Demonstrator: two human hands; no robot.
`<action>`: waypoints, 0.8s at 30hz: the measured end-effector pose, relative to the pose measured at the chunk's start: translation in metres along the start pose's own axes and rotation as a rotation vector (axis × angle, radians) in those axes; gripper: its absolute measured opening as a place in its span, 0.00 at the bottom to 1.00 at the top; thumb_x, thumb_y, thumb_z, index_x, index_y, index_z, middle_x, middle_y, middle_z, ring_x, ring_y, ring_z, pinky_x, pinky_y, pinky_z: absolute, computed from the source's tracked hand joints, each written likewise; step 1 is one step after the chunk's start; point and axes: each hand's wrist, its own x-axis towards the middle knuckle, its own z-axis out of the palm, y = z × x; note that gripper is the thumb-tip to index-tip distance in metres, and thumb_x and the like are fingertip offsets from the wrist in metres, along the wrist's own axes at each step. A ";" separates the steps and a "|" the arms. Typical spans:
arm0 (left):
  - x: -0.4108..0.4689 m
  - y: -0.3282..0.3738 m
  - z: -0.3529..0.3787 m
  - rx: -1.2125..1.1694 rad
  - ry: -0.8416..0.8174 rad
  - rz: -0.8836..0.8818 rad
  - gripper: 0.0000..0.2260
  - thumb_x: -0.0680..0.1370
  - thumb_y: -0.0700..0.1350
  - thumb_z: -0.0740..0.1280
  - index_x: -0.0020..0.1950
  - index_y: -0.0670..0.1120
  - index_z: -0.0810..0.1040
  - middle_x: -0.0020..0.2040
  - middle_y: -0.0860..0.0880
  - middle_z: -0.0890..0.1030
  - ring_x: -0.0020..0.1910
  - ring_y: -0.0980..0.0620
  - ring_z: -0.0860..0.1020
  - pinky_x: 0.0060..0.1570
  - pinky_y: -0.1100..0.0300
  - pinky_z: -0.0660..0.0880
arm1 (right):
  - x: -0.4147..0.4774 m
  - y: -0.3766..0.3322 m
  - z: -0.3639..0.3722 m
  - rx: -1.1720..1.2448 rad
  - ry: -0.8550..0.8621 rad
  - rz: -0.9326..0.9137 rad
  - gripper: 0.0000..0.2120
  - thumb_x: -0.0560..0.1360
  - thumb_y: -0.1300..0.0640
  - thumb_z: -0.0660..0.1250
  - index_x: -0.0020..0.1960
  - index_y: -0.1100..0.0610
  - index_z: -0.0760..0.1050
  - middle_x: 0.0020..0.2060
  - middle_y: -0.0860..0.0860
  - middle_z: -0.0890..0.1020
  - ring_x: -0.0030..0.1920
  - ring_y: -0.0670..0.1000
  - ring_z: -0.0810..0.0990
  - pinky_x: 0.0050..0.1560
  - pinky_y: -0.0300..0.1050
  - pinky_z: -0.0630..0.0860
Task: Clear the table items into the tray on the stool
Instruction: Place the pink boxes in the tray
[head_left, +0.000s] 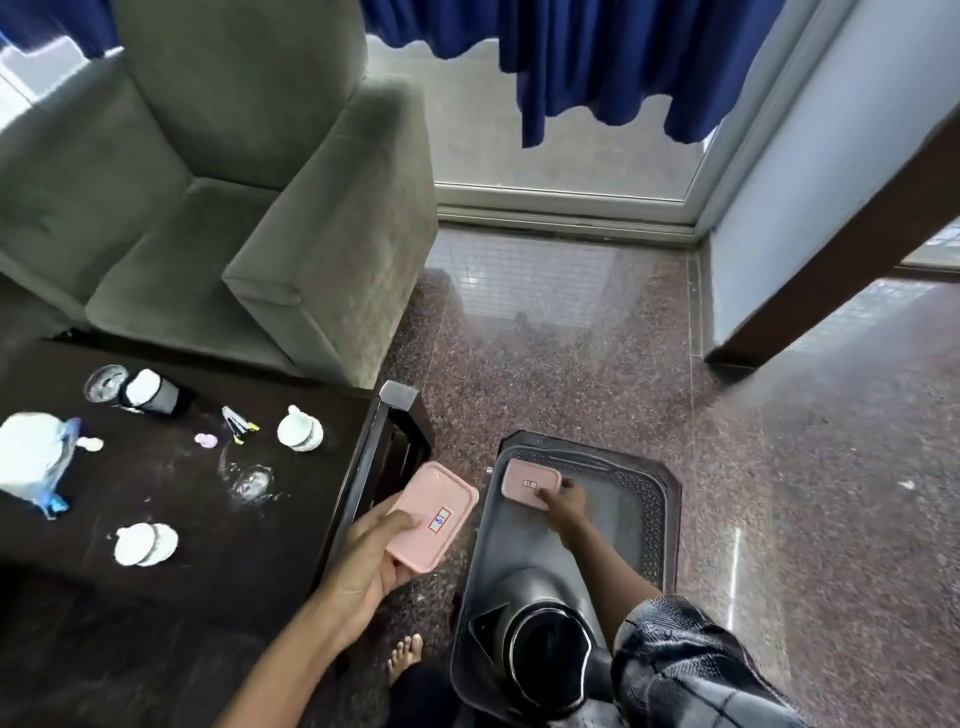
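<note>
My left hand (366, 564) grips a pink rectangular lid (436, 512) with a small sticker, held in the air between the dark table (218, 561) and the grey tray (631, 525). My right hand (563, 505) reaches into the tray and holds a second pink lid (527, 482) flat near the tray's far left corner. On the table lie a white bottle (300, 428), a black cup on its side (150, 392), a metal lid (105, 382), white pads (145, 543), a clip (236, 422), a small pink piece (206, 439) and a white bag (34, 457).
A grey-green armchair (234, 208) stands behind the table. A black funnel-shaped object (545, 649) lies in the tray's near end. Speckled stone floor (779, 467) spreads to the right; a glass door and blue curtain (597, 62) are beyond. My bare foot (405, 657) is below.
</note>
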 end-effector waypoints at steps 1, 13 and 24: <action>-0.001 -0.001 0.000 0.012 0.007 0.011 0.17 0.63 0.41 0.68 0.52 0.46 0.78 0.41 0.46 0.85 0.43 0.48 0.81 0.40 0.52 0.81 | 0.001 0.000 0.003 -0.028 0.035 -0.011 0.19 0.68 0.56 0.72 0.57 0.59 0.75 0.49 0.59 0.82 0.48 0.58 0.80 0.44 0.48 0.74; 0.009 -0.013 0.010 0.036 0.081 -0.012 0.13 0.75 0.37 0.66 0.57 0.48 0.72 0.46 0.44 0.81 0.40 0.49 0.79 0.30 0.62 0.78 | -0.061 -0.033 -0.033 0.082 -0.001 -0.102 0.06 0.73 0.56 0.65 0.45 0.58 0.71 0.39 0.59 0.78 0.31 0.55 0.76 0.31 0.45 0.74; 0.037 -0.034 0.047 0.525 0.026 -0.071 0.21 0.77 0.41 0.65 0.68 0.48 0.67 0.63 0.44 0.75 0.53 0.47 0.77 0.45 0.57 0.78 | -0.133 -0.036 -0.060 0.086 -0.451 -0.127 0.04 0.70 0.71 0.68 0.40 0.64 0.77 0.25 0.53 0.80 0.21 0.44 0.76 0.25 0.37 0.78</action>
